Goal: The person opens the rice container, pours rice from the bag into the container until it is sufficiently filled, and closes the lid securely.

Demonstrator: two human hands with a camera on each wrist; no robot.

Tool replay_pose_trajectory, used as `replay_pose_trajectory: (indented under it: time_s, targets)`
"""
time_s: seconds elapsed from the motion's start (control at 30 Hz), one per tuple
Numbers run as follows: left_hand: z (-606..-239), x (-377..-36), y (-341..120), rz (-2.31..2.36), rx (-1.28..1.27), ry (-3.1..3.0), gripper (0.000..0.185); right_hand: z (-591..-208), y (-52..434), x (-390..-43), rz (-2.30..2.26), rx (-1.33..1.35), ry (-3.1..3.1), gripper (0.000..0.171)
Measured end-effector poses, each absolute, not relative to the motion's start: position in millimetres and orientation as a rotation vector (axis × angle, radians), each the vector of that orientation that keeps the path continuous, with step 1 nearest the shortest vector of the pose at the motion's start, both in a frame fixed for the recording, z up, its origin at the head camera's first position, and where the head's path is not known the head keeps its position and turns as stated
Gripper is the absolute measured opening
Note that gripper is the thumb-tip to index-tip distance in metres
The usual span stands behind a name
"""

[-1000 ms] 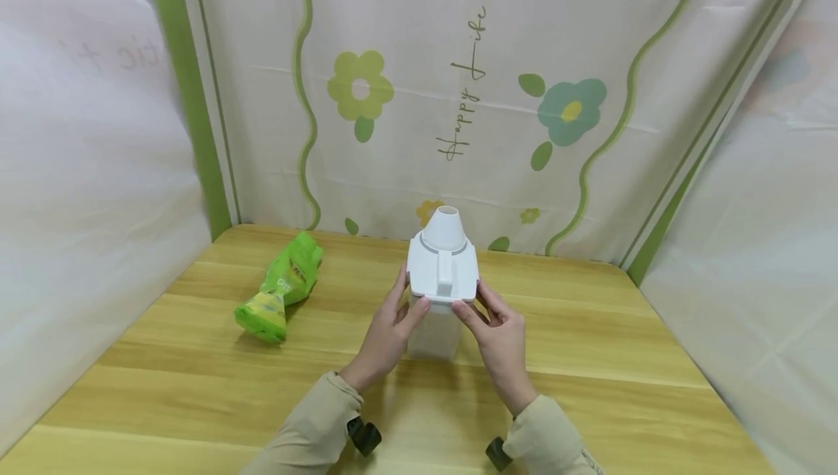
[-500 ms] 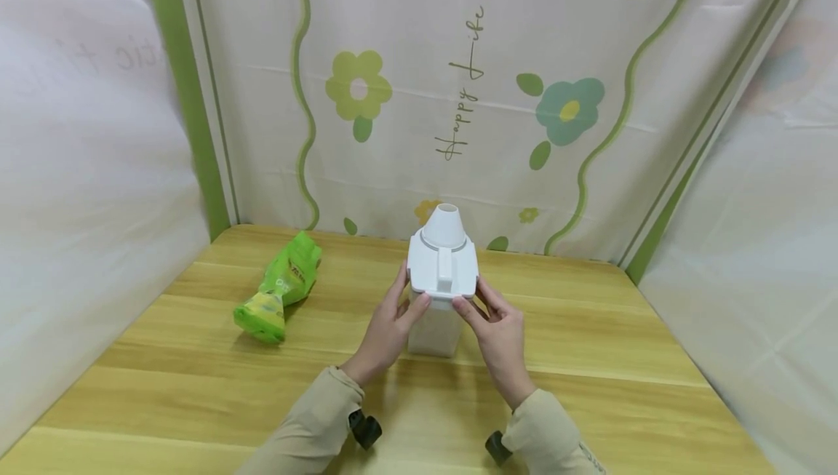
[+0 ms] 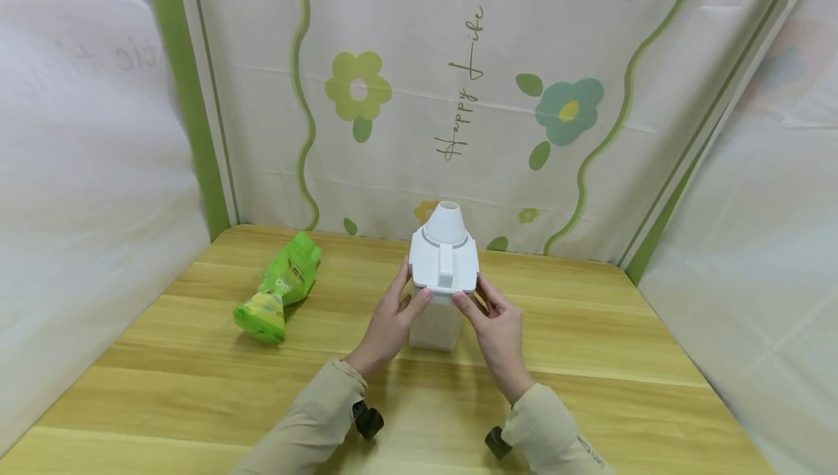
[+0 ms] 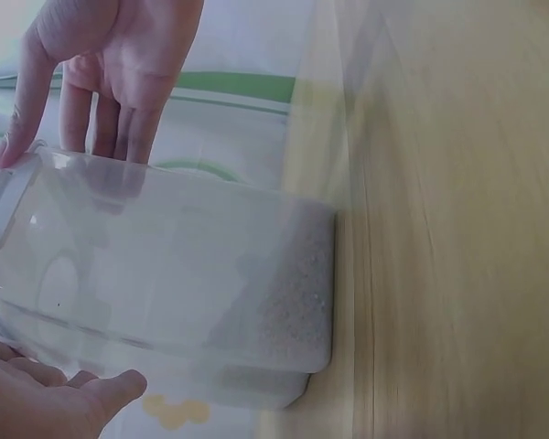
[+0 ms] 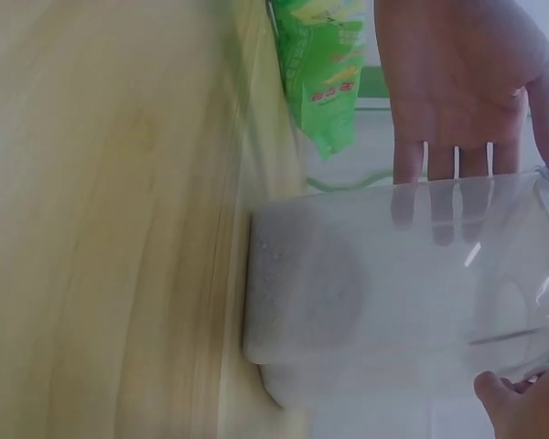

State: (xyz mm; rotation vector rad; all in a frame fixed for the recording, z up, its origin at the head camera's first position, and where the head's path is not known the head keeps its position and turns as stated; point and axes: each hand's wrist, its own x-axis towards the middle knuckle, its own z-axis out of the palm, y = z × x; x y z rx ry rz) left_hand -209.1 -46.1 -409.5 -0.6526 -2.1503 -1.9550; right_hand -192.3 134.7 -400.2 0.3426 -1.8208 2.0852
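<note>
Between both hands stands a clear plastic storage container (image 3: 435, 326) with a white lid (image 3: 428, 265) and a cone-shaped spout on top. Pale granular contents (image 4: 297, 297) fill its lower part. My left hand (image 3: 386, 326) holds the left side, thumb at the lid's front edge. On the right side my right hand (image 3: 500, 337) holds it the same way. Through the clear wall, the left hand's fingers (image 5: 444, 210) show stretched along the side. The container looks upright, its base at the wooden table (image 3: 589, 402). The far side is hidden in the head view.
A crumpled green plastic bag (image 3: 288, 278) lies on the table to the left. Behind the table hangs a pale curtain (image 3: 406, 17) with flower prints. White fabric walls (image 3: 85, 169) close in both sides.
The container has shifted slightly away from me, with both hands moving along with it. Their hold looks the same. The green bag has stayed in place.
</note>
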Motion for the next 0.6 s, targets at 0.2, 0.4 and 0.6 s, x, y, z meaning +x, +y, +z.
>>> replay_pose_trajectory:
  time_s: [0.2, 0.4, 0.6]
  targets:
    - [-410, -213, -50, -1.936, -0.646, -2.192, 0.075, -398, 140, -193, 2.13, 0.303, -1.886, 0.064]
    - [-405, -211, -56, -1.878, -0.64, -2.308, 0.078, -394, 153, -193, 2.04, 0.274, -2.032, 0.058]
    - [-401, -207, -66, -1.73, -0.652, -2.409, 0.077, -393, 163, -190, 1.905, 0.302, -2.186, 0.055]
